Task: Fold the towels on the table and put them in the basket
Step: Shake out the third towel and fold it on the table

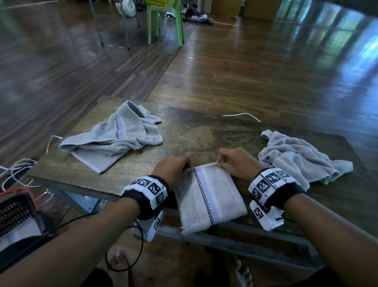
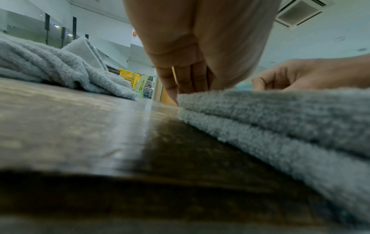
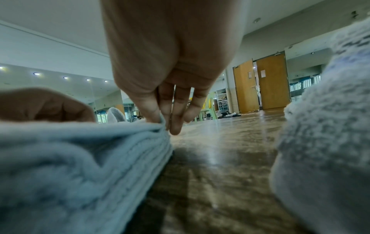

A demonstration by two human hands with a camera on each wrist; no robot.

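A folded grey towel [image 1: 208,196] with a checkered stripe lies at the table's near edge and overhangs it a little. My left hand [image 1: 173,169] pinches its far left corner, and in the left wrist view the fingers [image 2: 188,82] meet the stacked layers of the folded towel [image 2: 280,120]. My right hand [image 1: 235,161] pinches the far right corner; the right wrist view shows thumb and fingers [image 3: 160,114] closed on the folded towel's edge [image 3: 100,158]. Two crumpled grey towels lie on the table, one at the far left [image 1: 114,137], one at the right [image 1: 298,159].
The dark wooden table [image 1: 204,131] has bare surface between the crumpled towels. A yellow basket [image 1: 156,2] sits on a green chair [image 1: 165,22] far across the floor. White cables [image 1: 18,170] and a dark grille box [image 1: 16,211] lie at the lower left.
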